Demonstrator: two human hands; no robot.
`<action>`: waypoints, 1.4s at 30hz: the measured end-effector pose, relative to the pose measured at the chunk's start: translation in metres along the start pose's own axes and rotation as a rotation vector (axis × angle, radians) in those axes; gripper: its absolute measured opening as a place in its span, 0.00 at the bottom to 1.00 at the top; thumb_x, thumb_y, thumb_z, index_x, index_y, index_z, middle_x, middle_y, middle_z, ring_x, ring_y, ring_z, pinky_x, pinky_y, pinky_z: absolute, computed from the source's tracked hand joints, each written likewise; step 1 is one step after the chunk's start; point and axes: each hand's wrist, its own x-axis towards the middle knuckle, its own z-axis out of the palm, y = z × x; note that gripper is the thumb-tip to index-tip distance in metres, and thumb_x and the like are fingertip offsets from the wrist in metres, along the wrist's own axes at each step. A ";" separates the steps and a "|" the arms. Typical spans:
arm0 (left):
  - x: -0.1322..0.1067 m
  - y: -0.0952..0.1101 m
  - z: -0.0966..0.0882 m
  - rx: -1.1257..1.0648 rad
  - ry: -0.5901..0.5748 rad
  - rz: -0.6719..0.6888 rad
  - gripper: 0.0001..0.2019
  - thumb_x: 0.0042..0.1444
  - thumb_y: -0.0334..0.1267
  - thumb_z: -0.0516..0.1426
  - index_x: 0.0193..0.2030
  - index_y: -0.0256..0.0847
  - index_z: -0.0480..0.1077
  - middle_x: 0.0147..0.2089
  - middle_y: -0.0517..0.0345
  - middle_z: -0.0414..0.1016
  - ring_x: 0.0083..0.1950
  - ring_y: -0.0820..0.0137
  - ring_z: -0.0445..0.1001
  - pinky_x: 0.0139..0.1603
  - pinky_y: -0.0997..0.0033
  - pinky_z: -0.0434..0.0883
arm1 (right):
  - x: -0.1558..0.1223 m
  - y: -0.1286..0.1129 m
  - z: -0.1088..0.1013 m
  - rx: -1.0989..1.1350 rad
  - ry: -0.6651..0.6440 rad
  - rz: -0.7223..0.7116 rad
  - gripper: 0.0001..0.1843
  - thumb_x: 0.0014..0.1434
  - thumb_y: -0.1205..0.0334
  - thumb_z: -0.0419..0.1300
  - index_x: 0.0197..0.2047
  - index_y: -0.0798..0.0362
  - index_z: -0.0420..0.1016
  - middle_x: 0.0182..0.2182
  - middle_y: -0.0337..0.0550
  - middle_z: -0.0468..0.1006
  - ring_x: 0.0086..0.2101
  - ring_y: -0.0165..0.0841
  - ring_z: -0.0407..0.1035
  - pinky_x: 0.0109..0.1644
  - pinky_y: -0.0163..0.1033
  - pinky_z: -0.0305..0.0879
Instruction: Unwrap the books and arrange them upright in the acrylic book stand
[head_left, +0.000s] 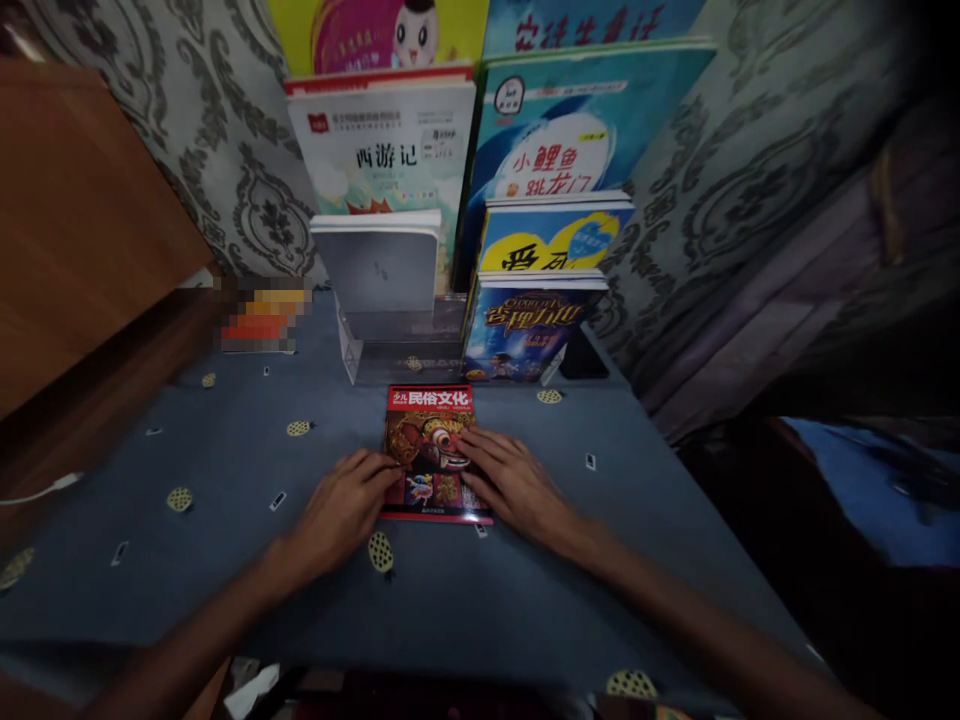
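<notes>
A small book [431,455] with a red title band, Chinese lettering and a dragon-like mask on its cover lies closed on the table, in front of a clear stepped book rack [397,362]. My left hand [341,508] is at the book's left edge, its fingers bent and close together, gripping that edge. Flat across the right side of the cover lies my right hand [517,485], with fingers stretched out and a little apart. Whatever the left fingertips do under the edge is hidden.
The rack holds a grey book [382,265], a blue book [525,325], a white book [390,140] and a teal book [592,120]. A dark phone-like object [583,357] rests right of it. A blurred orange item [262,315] lies back left on the blue tablecloth [247,440].
</notes>
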 end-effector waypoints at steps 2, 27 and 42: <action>0.014 -0.008 0.006 0.007 0.024 -0.086 0.17 0.65 0.27 0.49 0.56 0.41 0.72 0.56 0.48 0.75 0.53 0.61 0.73 0.53 0.57 0.73 | 0.008 0.006 0.002 -0.017 -0.014 0.084 0.22 0.69 0.58 0.54 0.64 0.51 0.70 0.62 0.56 0.72 0.62 0.48 0.65 0.59 0.61 0.68; 0.079 -0.015 0.024 -1.803 0.433 -0.844 0.14 0.44 0.34 0.70 0.38 0.36 0.76 0.35 0.57 0.82 0.32 0.70 0.80 0.37 0.73 0.76 | 0.025 0.008 0.008 1.259 0.213 0.519 0.36 0.49 0.42 0.71 0.56 0.55 0.74 0.50 0.53 0.80 0.49 0.44 0.76 0.56 0.53 0.71; 0.089 0.026 0.040 -1.881 0.246 -0.976 0.19 0.53 0.51 0.66 0.41 0.37 0.75 0.39 0.51 0.83 0.44 0.57 0.83 0.49 0.57 0.79 | 0.015 -0.015 -0.014 1.801 0.013 0.394 0.22 0.40 0.47 0.78 0.31 0.56 0.83 0.26 0.38 0.82 0.28 0.27 0.72 0.40 0.36 0.67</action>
